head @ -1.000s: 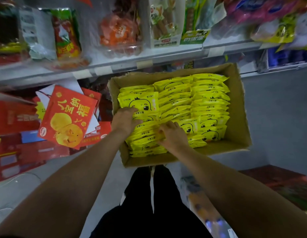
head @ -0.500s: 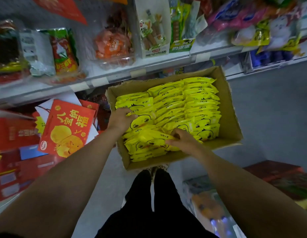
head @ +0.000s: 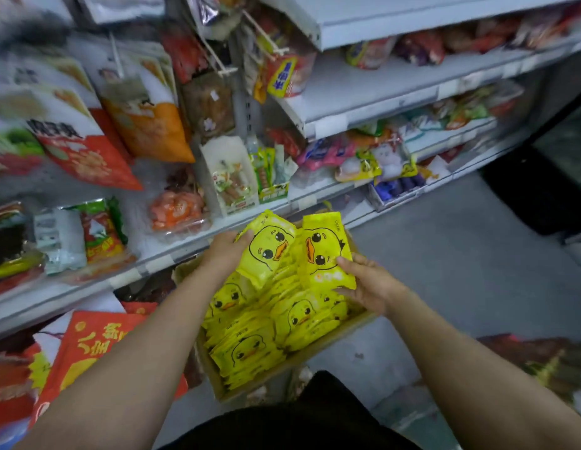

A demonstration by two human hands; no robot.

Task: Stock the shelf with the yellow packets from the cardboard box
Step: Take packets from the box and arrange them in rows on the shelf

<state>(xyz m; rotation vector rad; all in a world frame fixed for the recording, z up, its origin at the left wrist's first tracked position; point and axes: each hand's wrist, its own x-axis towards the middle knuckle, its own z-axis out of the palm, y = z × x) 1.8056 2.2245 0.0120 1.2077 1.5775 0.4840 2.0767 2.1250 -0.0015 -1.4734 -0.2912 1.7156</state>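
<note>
Above the cardboard box point(head: 214, 378), at the picture's centre, two bundles of yellow packets point(head: 266, 251) are lifted clear; more packets fill the box below. The left hand point(head: 226, 251) grips the bundle at ten o'clock, the right hand point(head: 368, 280) pinches the one at two o'clock, both forearms stretched forward. The step looks like carrying stock up; next comes finding room on the shelf point(head: 357, 89) toward one o'clock.

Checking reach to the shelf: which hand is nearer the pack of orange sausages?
Left. The left hand holds packets just right of the orange sausages; the right hand is farther right.
</note>
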